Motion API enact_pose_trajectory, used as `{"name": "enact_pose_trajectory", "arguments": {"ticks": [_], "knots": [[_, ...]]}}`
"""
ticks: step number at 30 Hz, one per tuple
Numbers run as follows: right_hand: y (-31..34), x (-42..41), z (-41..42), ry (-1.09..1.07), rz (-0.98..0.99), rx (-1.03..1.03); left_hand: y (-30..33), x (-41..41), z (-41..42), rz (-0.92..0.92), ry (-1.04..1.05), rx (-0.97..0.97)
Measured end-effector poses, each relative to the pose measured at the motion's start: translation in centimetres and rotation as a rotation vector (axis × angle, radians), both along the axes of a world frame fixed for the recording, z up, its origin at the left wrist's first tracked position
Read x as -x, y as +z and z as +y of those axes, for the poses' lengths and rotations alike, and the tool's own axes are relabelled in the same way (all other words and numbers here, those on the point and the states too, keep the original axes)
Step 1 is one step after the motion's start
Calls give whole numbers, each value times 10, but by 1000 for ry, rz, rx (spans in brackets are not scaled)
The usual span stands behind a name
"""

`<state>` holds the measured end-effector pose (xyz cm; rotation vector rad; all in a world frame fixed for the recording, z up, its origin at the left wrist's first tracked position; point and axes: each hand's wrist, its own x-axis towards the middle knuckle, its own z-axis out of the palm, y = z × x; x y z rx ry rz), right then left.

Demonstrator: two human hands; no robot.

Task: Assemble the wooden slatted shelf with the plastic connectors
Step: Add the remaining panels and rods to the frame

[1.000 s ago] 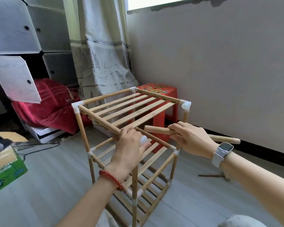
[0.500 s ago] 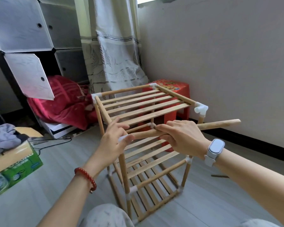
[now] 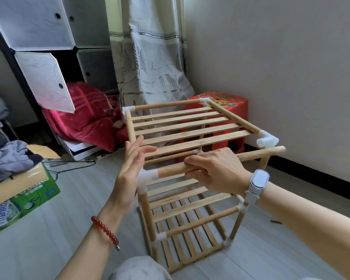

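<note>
The wooden slatted shelf (image 3: 182, 126) stands on the floor in front of me, three tiers joined by white plastic connectors. My right hand (image 3: 216, 170) grips a wooden dowel (image 3: 257, 154) along the near top edge. Its left end sits in the near-left corner connector (image 3: 148, 175); its right end passes just below the open near-right connector (image 3: 268, 139). My left hand (image 3: 132, 162) has straight fingers, with its palm against the outer side of the near-left connector.
A red plastic stool (image 3: 226, 106) stands behind the shelf against the wall. A green cardboard box (image 3: 22, 201) with clothes sits at left. A cube cabinet (image 3: 49, 37), a red blanket (image 3: 85, 116) and a curtain (image 3: 152, 57) fill the back.
The view swung left around the shelf. The dowel's left end went into the near-left connector. My left hand's fingers straightened beside that connector.
</note>
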<state>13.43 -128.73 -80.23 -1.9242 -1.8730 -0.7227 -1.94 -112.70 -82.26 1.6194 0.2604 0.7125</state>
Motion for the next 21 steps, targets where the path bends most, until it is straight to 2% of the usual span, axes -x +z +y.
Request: {"name": "enact_pose_trajectory", "arguments": {"ticks": [5, 9, 11, 13, 15, 17, 19, 21], "knots": [[-2, 8, 23, 19, 84, 76, -2, 8, 18, -25, 25, 15], [-3, 13, 26, 19, 96, 92, 3, 11, 20, 38, 102, -102], [-4, 14, 22, 20, 57, 88, 9, 9, 13, 148, 239, -265], [-4, 11, 14, 36, 60, 82, 13, 8, 5, 296, 414, -537], [1, 0, -1, 21, 136, 12, 19, 5, -5, 347, 538, -853], [7, -20, -21, -106, 180, -160, 29, -5, -23, 253, 520, -1066], [16, -44, -42, -373, 229, -321, 39, -21, -51, 221, 361, -1146], [27, -67, -58, -671, 465, -289, 38, -48, -75, 284, 221, -1185]]}}
